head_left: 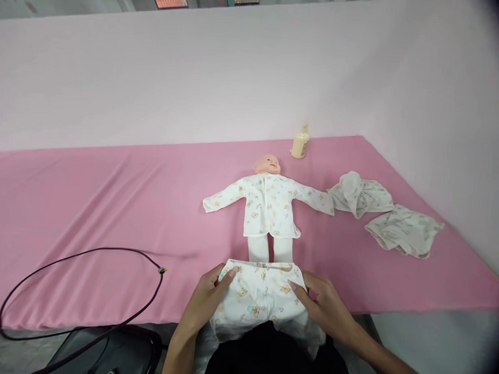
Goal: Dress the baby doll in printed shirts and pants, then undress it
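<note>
A pair of white printed baby pants (262,296) is stretched between my two hands, its waistband facing the table. My left hand (208,297) pinches the left side of the waistband, thumb on top. On the opposite side, my right hand (325,304) grips the fabric in the same way. Just beyond the waistband lies a baby doll (268,165) on its back, head away from me. It wears a matching long-sleeved printed shirt (269,204) with the sleeves spread. The doll's white-covered legs (259,248) point toward me; their lower ends are hidden behind the pants.
A pink sheet (159,205) covers the table. Behind the doll stands a pale yellow bottle (300,143). Two crumpled white garments (359,195) lie at the right, by one sleeve. A black cable (95,249) loops over the left front edge, above a dark chair (108,351).
</note>
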Action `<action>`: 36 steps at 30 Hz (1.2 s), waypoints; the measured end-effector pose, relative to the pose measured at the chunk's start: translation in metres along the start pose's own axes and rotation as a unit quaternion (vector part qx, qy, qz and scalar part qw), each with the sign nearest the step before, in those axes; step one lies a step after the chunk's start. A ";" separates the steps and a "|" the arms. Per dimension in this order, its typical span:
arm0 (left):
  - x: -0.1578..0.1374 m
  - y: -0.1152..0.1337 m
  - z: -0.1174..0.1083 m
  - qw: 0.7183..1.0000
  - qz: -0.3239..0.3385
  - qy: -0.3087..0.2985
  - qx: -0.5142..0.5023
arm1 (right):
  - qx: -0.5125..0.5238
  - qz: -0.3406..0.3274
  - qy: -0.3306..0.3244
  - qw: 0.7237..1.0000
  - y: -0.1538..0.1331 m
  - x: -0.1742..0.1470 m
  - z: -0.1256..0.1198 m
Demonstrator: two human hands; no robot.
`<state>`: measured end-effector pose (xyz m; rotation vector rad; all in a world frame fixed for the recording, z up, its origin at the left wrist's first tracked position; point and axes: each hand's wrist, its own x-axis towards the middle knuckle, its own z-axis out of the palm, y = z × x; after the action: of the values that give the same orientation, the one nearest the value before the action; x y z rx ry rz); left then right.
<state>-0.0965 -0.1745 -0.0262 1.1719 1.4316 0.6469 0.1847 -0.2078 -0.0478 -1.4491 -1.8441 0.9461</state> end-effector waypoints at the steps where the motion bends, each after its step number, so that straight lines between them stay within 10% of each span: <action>1: -0.001 -0.001 0.001 1.000 -0.002 -0.005 -0.006 | -0.014 0.004 -0.006 1.000 0.001 0.000 -0.001; 16: -0.007 0.000 -0.002 0.996 0.056 -0.034 0.059 | -0.030 0.009 0.058 0.998 -0.004 0.028 -0.025; 29: -0.021 0.008 0.002 0.986 0.072 -0.096 0.115 | 0.017 -0.074 -0.111 0.991 -0.027 0.038 -0.015; 36: -0.024 0.019 0.011 0.972 0.136 -0.124 0.147 | 0.174 -0.044 -0.320 0.930 -0.050 0.048 -0.020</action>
<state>-0.0833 -0.1921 -0.0015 1.6436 1.1895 0.4617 0.1626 -0.1653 0.0060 -0.8848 -2.0053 1.7462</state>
